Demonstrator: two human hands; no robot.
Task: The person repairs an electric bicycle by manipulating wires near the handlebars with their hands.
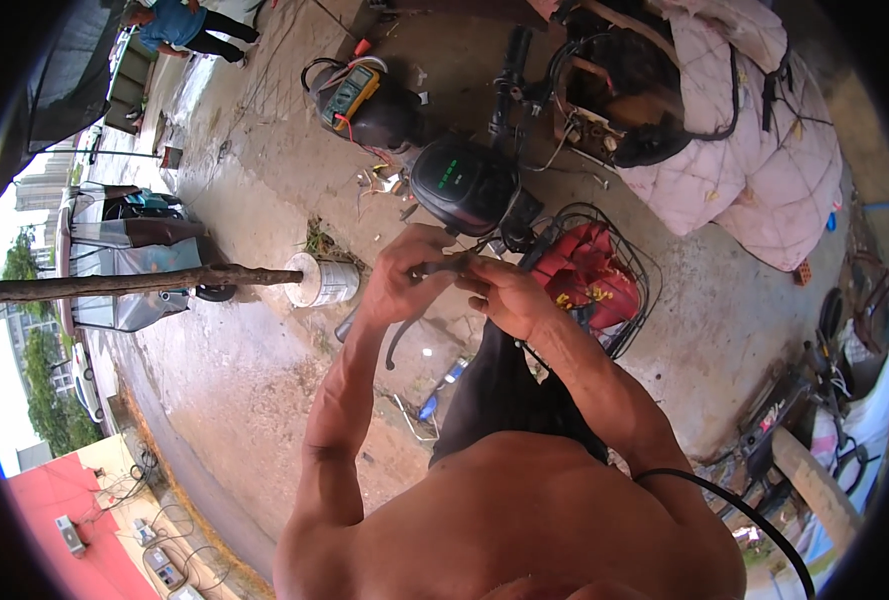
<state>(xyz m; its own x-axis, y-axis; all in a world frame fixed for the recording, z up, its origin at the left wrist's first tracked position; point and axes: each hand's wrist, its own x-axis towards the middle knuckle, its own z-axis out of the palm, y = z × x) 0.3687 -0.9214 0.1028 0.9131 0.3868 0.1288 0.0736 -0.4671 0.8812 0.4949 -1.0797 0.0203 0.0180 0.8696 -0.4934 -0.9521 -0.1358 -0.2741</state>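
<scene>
My left hand (409, 272) is closed round a dark part at the handlebar of an electric bike, with a curved black brake lever (402, 340) coming out below it. Close beside it, my right hand (509, 292) has its fingers bent and pressed together at the other end of that dark part. Just what the right fingertips pinch is hidden. A grey handlebar grip (344, 327) shows past my left wrist. Beyond the hands sits the bike's round black display (456, 182), lit with green marks. The far black grip (511, 65) sticks out behind it.
A yellow multimeter (352, 95) lies on a black seat-like piece (389, 122). A wire basket (654, 290) with a red bag is right of my hands. Pink quilted cloth (724, 170) hangs at the right. A white bucket (329, 280) holds a wooden pole (144, 284). A person (179, 28) stands far left.
</scene>
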